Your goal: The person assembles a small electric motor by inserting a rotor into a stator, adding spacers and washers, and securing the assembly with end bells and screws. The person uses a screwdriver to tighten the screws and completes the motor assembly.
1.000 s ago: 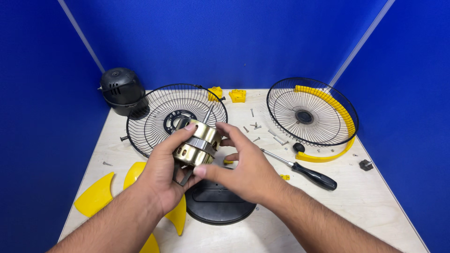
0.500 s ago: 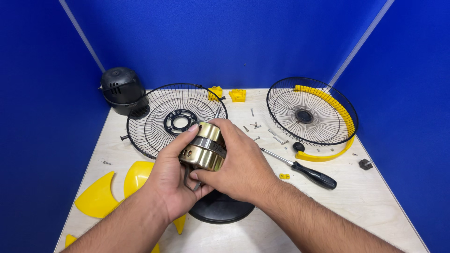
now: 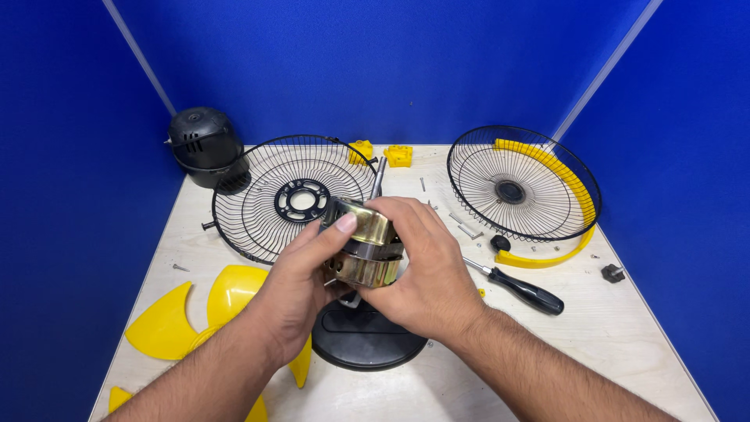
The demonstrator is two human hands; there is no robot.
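Observation:
Both hands hold a brass-coloured fan motor [image 3: 366, 244] above the middle of the table. My left hand [image 3: 301, 285] grips its left side, thumb lying across the top. My right hand [image 3: 426, 270] wraps the right side and covers much of it. The motor's metal shaft [image 3: 378, 178] sticks out toward the far side. Right under the hands sits a round black fan base [image 3: 367, 344], partly hidden by them.
A black wire grille [image 3: 293, 199] lies behind the hands, and a second grille with a yellow rim [image 3: 523, 191] at the right. A black motor cover [image 3: 205, 147] stands far left. Yellow fan blades [image 3: 183, 316], a screwdriver [image 3: 519, 289], two yellow clips [image 3: 383, 152] and loose screws surround them.
The hands have turned the motor a little and kept it over the base. The view has shifted slightly; everything else stays where it was.

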